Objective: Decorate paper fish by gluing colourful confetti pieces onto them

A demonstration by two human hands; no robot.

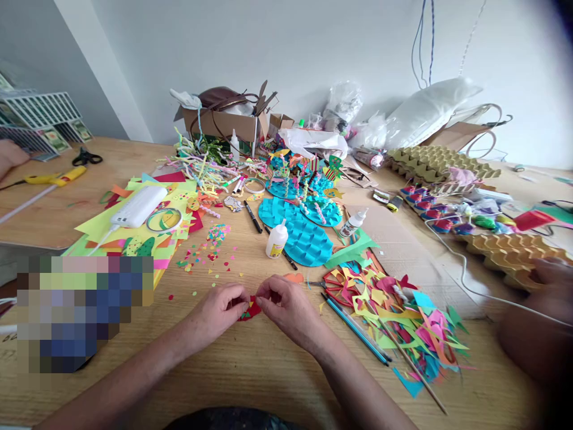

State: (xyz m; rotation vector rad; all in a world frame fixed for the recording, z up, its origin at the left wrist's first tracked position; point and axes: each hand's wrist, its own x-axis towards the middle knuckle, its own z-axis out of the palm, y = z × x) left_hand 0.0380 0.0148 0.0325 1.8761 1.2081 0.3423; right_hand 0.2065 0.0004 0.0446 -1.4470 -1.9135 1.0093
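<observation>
Near the table's front, my left hand (pixel 222 310) pinches the left side of a small red paper piece (pixel 254 307) with green and yellow bits on it. From the right, my right hand (pixel 280 301) closes its fingertips at the upper edge of the same piece; the fingers partly hide it. Just beyond the hands stands a white glue bottle (pixel 277 239), beside a blue textured paper shape (pixel 304 236). Small coloured confetti (pixel 218 234) lies scattered to the left of the bottle.
Colourful paper scraps (pixel 403 310) and blue pencils (pixel 356 328) lie at the right. Paper sheets hold a white power bank (pixel 142 206) at the left. Egg trays (pixel 514 254) stand far right, where another person's hand (pixel 553 272) shows. Scissors (pixel 87 157) lie back left.
</observation>
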